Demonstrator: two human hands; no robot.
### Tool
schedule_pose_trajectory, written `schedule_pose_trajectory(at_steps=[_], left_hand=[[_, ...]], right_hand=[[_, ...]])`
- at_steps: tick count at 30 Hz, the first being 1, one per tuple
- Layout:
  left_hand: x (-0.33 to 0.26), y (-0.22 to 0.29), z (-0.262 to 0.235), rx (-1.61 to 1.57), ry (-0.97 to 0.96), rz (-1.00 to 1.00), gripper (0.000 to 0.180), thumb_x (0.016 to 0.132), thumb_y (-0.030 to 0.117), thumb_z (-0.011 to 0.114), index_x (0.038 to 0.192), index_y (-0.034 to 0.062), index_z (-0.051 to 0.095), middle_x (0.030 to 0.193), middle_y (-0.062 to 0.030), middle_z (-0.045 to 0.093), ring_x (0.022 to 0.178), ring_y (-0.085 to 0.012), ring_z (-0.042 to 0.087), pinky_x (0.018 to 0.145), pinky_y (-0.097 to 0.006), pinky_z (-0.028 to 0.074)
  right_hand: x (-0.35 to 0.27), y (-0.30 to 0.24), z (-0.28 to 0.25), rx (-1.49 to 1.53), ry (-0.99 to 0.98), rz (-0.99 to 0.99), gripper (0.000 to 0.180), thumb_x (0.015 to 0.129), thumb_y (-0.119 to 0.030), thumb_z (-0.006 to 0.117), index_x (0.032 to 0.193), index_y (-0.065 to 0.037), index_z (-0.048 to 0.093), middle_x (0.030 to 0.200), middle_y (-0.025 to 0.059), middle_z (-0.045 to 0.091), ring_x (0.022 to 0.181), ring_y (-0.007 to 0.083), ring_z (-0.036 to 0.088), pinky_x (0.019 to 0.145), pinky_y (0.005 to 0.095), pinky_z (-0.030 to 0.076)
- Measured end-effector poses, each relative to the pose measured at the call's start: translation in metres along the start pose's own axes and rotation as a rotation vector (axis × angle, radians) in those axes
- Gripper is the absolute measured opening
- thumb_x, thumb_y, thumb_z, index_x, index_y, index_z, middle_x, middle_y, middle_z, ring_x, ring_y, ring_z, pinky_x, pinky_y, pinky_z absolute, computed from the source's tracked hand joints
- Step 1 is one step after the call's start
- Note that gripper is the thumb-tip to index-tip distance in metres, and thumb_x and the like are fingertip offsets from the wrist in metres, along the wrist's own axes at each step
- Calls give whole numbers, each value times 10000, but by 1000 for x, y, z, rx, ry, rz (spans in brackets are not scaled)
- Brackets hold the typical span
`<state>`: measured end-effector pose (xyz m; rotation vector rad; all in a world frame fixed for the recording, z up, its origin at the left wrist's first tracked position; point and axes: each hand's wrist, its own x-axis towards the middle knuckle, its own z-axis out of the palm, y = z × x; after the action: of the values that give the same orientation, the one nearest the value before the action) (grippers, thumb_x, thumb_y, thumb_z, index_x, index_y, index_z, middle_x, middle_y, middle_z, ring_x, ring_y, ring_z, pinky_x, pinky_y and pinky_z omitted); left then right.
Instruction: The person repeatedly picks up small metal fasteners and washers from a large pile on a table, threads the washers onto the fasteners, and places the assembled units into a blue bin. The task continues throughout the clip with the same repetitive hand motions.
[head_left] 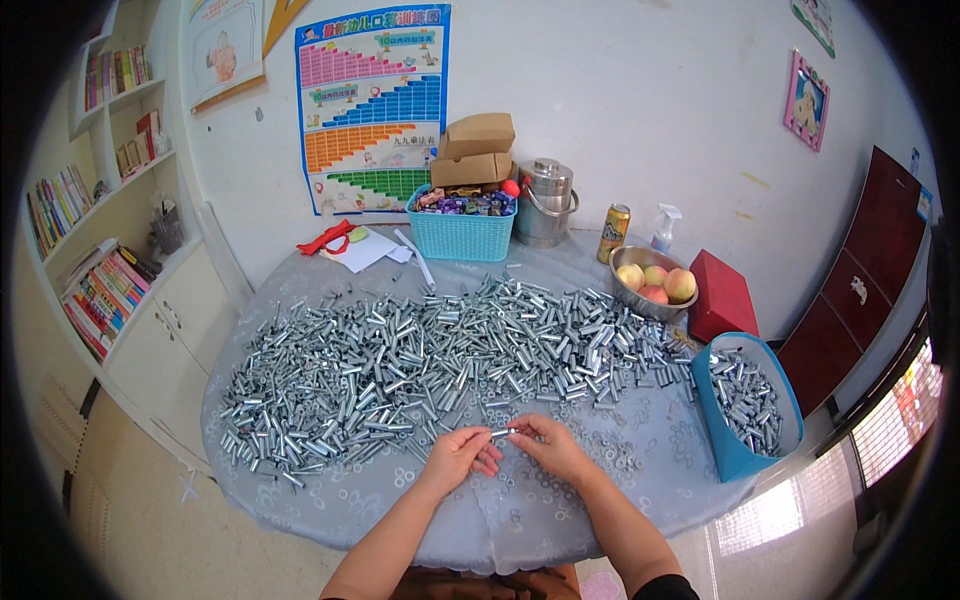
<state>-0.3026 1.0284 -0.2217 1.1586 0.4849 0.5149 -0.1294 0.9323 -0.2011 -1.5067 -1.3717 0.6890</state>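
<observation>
Near the front of the table, my left hand (460,457) and my right hand (551,449) meet over a small silvery expansion bolt (502,433). Each pinches one end between thumb and fingers, and the bolt lies roughly level. The other fingers of my left hand curl loosely below it. Just beyond my hands spreads a wide pile of metal sleeves and bolts (430,350). Loose washers and nuts (615,450) are scattered to the right of my right hand, and a few washers lie near my left wrist.
A blue bin (728,420) of metal pieces stands at the table's right edge. Behind are a steel bowl (655,303) of peaches, a red box (720,297), a drink can (613,234), a spray bottle (664,229), a steel pot (545,200) and a turquoise basket (462,237).
</observation>
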Motion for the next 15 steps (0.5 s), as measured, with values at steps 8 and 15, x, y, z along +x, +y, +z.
schedule_pose_trajectory(at_steps=[8,15], left_hand=[[-1,9,1,-29,68,56,283,951,169,485,1145,-33,525,887,-159,632,663,-176,628,587,-285,551],[7,-4,-4,135,241,294,243,919,150,548,1106,-3,568,942,-127,644,760,-153,623,645,-272,523]], right_hand=[[6,15,-7,188,223,128,215,853,-124,641,1042,-27,610,840,25,624,743,92,546,694,245,458],[2,28,-93,40,753,22,162,831,-64,640,988,-26,628,805,16,617,731,84,553,643,234,444]])
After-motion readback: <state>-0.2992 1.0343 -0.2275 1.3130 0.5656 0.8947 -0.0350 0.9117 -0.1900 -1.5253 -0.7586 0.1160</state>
